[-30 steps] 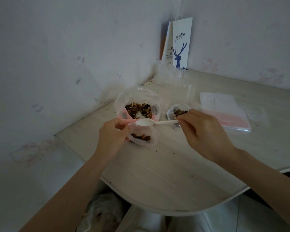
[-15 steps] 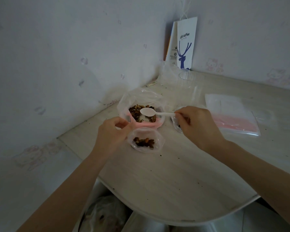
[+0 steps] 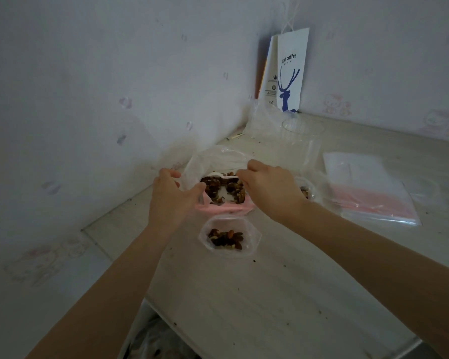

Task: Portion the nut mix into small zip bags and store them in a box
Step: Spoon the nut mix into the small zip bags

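A large clear bag of nut mix (image 3: 222,190) with a pink zip strip stands open near the wall. My right hand (image 3: 270,187) holds a white plastic spoon (image 3: 224,176) with its bowl down among the nuts. My left hand (image 3: 173,195) grips the left rim of that large bag, thumb at the pink strip. In front of it a small zip bag (image 3: 228,237) stands open on the table (image 3: 270,294), partly filled with nuts and touched by neither hand. Another small bag with nuts (image 3: 306,190) peeks out behind my right wrist.
A stack of flat unused zip bags with pink strips (image 3: 371,187) lies to the right. A white paper coffee bag (image 3: 287,71) leans in the corner, clear plastic packaging (image 3: 278,125) before it. The table's rounded front edge is close; a bag lies on the floor below (image 3: 153,340).
My right hand has carried the spoon from above the small bag into the large bag. My left hand has let go of the small bag and taken the large bag's rim.
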